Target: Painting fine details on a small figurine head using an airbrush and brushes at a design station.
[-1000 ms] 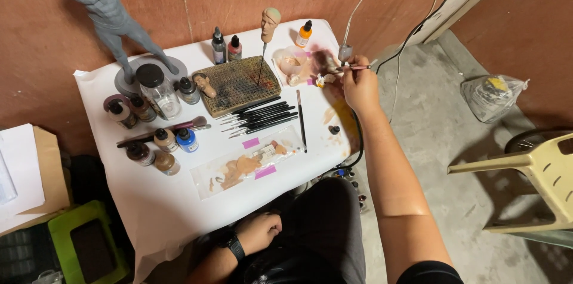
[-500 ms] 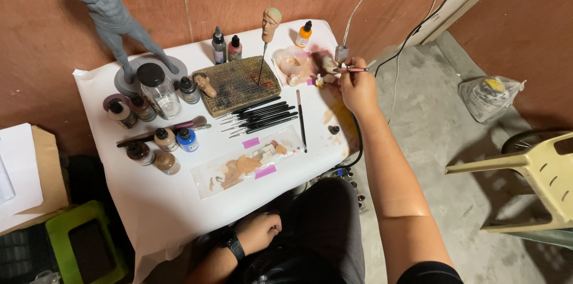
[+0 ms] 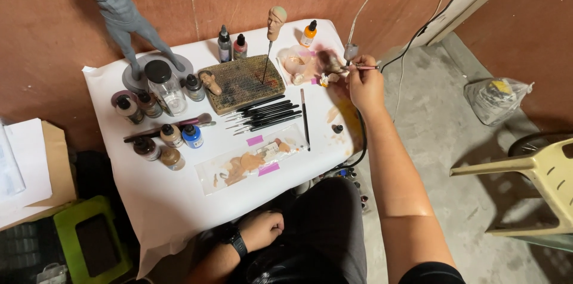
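Head view: the right hand [image 3: 365, 84] pinches a thin brush [image 3: 358, 67] between its fingers at the far right corner of the counter [image 3: 173, 200], its tip over a small palette [image 3: 301, 62] with pinkish paint. The left hand [image 3: 261, 230] rests in a loose fist on the lap, holding nothing.

By my reading the painting is partway: a small head on a stick [image 3: 275, 21], planted in a brown block [image 3: 242, 81], already shows skin tone with a greenish top, and a second small head [image 3: 210, 81] lies on the block. The grey figure [image 3: 116, 6] at the far left looks unpainted. A clear sheet [image 3: 253, 158] carries flesh-tone smears and is fixed with two pink tape squares.

Small dropper bottles stand along the far edge, one orange [image 3: 308, 33], two dark. More bottles cluster at the left, one with a blue label [image 3: 191, 136], beside a clear jar [image 3: 163, 86] with a black lid. Black brushes [image 3: 265, 114] lie in a row at centre.
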